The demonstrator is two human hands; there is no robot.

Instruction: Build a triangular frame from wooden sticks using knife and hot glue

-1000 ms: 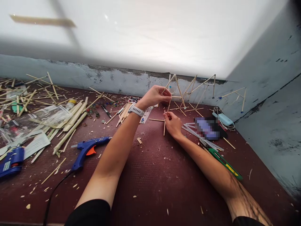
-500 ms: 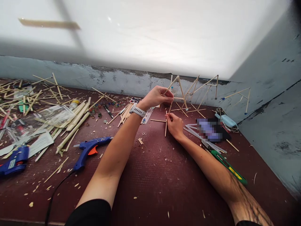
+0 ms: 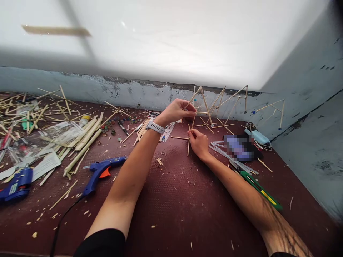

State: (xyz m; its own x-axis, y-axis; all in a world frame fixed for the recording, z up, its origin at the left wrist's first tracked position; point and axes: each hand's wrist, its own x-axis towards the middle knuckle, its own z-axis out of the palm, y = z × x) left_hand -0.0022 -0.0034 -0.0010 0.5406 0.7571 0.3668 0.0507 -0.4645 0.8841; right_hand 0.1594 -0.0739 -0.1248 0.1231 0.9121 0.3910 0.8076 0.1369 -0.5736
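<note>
My left hand [image 3: 178, 111], with a pale watch band on its wrist, is closed on the left leg of an A-shaped frame [image 3: 205, 103] made of thin wooden sticks. The frame has a crossbar, and its right leg comes down to a glossy blob at the foot. Just below and to the right, my right hand [image 3: 198, 142] is closed on a crossed-stick piece [image 3: 179, 137]. One stick of this piece points left and another toward me. A thin stick rises from the right fingertips to the left ones; whether it touches the A-shaped frame cannot be made out.
Left of my arm lies a blue glue gun [image 3: 100, 171] with a black cord; another glue gun [image 3: 18, 185] is at the far left. Loose sticks [image 3: 87, 134] and plastic bags crowd that side. Rightward are glue sticks [image 3: 222, 151], a green cutter [image 3: 259, 191] and more stick frames [image 3: 242, 96].
Both hands keep almost the same position and the same hold on the sticks. The whole view has shifted very slightly.
</note>
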